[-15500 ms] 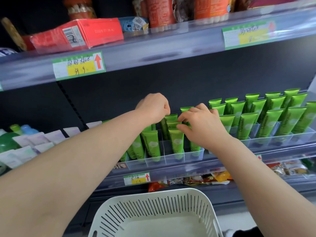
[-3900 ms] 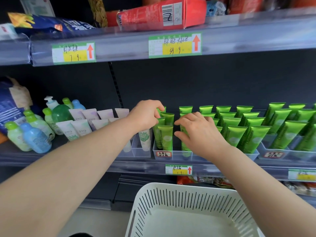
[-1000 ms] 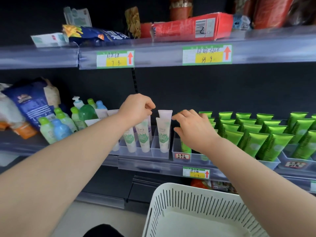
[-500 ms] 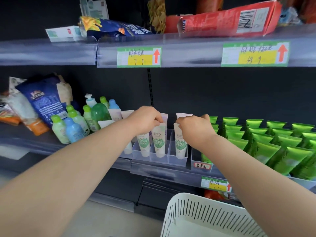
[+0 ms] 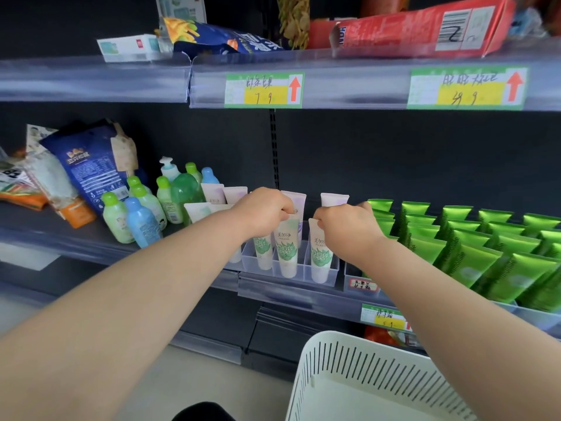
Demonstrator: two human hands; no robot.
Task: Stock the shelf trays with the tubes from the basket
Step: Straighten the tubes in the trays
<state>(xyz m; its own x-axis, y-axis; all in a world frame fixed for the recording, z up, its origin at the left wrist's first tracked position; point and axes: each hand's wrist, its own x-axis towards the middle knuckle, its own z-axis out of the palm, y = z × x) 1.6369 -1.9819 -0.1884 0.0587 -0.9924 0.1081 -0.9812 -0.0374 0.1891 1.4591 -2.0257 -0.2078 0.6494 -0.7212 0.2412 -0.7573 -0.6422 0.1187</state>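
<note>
Several white tubes with green leaf labels stand cap-down in a clear shelf tray. My left hand is closed on the top of the middle white tube. My right hand pinches the top of the rightmost white tube in the same tray. Rows of bright green tubes fill the trays to the right. The white slotted basket sits below at the bottom right; no tubes show in its visible part.
Small green and blue bottles and a blue bag stand to the left on the same shelf. The upper shelf carries a red box, snack bags and price labels. A lower shelf runs behind the basket.
My view and both hands have shifted left from the green tubes to the white tubes. Both hands now grip the tops of white tubes in the clear tray.
</note>
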